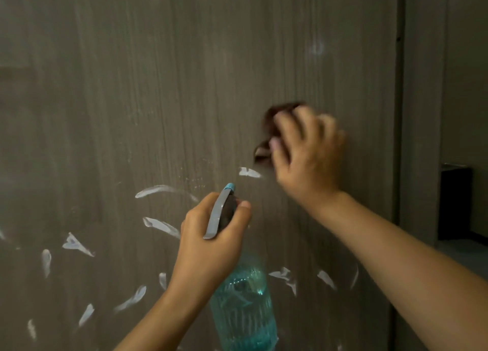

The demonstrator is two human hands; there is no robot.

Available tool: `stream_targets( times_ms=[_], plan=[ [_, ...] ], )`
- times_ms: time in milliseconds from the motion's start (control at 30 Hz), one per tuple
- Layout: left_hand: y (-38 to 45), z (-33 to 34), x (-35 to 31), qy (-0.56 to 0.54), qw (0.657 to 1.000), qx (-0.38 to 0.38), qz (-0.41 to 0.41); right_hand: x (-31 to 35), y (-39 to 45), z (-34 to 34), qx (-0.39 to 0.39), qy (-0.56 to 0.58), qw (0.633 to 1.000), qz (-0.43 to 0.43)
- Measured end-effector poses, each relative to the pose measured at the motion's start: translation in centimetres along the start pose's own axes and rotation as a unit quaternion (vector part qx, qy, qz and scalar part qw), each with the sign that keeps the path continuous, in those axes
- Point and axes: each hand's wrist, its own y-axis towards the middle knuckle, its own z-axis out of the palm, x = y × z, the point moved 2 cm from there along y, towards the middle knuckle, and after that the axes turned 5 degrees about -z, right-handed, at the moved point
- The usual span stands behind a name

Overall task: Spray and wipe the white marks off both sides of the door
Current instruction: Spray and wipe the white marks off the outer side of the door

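Facing grey wood-grain door (184,86), white marks (161,226) low; left hand (208,234) grips spray bottle (243,308), right hand (309,150) clutches dark cloth (274,121).

There is a single view, from a wide-angle camera worn on the person's head. It faces forward, almost square onto a grey wood-grain door (158,100), and stands close to it: the door surface fills nearly the whole frame from the left edge to the upper right. Both forearms enter from the bottom edge and rise toward the centre, so the hands sit in the middle and lower middle of the frame. At the right edge a narrow strip beyond the door's edge shows a dim room (464,113). No second view overlaps this one.
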Motion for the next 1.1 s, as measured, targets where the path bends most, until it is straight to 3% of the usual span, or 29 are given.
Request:
stream_targets(
  times_ms=[100,167,233,367,433,500,600,667,733,800,867,900,933,1000,1067,1100],
  plan=[
    [0.0,-1.0,0.7,-0.011,1.000,-0.011,0.002,3.2,-5.8,-0.3,0.056,0.085,0.954,-0.283],
    [-0.2,-1.7,0.9,-0.008,1.000,-0.003,-0.008,2.6,-6.6,-1.0,0.099,0.101,0.921,-0.364],
    [-0.3,-2.2,0.9,-0.002,1.000,-0.003,-0.010,1.2,-4.6,-0.8,0.102,0.098,0.931,-0.336],
    [-0.2,-2.7,0.4,0.011,1.000,-0.003,0.002,0.4,1.4,0.1,-0.002,0.085,0.994,-0.067],
    [-0.1,-2.8,0.3,0.012,1.000,-0.008,0.008,1.9,0.8,0.5,-0.020,0.095,0.995,-0.027],
    [-0.1,-3.3,0.5,0.011,1.000,-0.020,0.011,3.5,-2.9,0.4,0.019,0.122,0.985,-0.123],
    [-0.5,-4.1,1.1,0.015,1.000,-0.024,0.008,3.5,-8.6,-0.7,0.101,0.147,0.930,-0.323],
    [-1.0,-4.6,1.3,0.024,1.000,-0.018,0.001,2.0,-8.3,-1.0,0.125,0.139,0.910,-0.370],
    [-1.3,-5.1,1.3,0.035,0.999,-0.016,-0.004,0.9,-5.5,-0.6,0.100,0.118,0.939,-0.307],
    [-1.3,-5.5,1.1,0.038,0.999,-0.017,-0.001,0.1,-1.5,-0.3,0.024,0.093,0.984,-0.147],
    [-1.1,-5.8,0.8,0.038,0.999,-0.017,0.005,1.0,0.8,0.3,-0.023,0.079,0.997,0.001],
    [-1.1,-5.8,0.6,0.039,0.999,-0.017,0.009,2.1,0.6,0.7,-0.033,0.078,0.996,0.028],
    [-1.0,-5.9,0.5,0.040,0.999,-0.021,0.015,3.5,-0.5,1.0,-0.031,0.086,0.996,0.009],
    [-0.9,-6.2,0.5,0.047,0.998,-0.031,0.025,5.8,-4.7,1.2,0.029,0.126,0.979,-0.157],
    [-1.0,-6.5,0.6,0.049,0.998,-0.030,0.023,6.0,-8.1,0.3,0.104,0.148,0.918,-0.352],
    [-1.1,-6.7,0.6,0.050,0.998,-0.026,0.020,5.0,-8.3,0.0,0.121,0.146,0.893,-0.407]
  ],
)
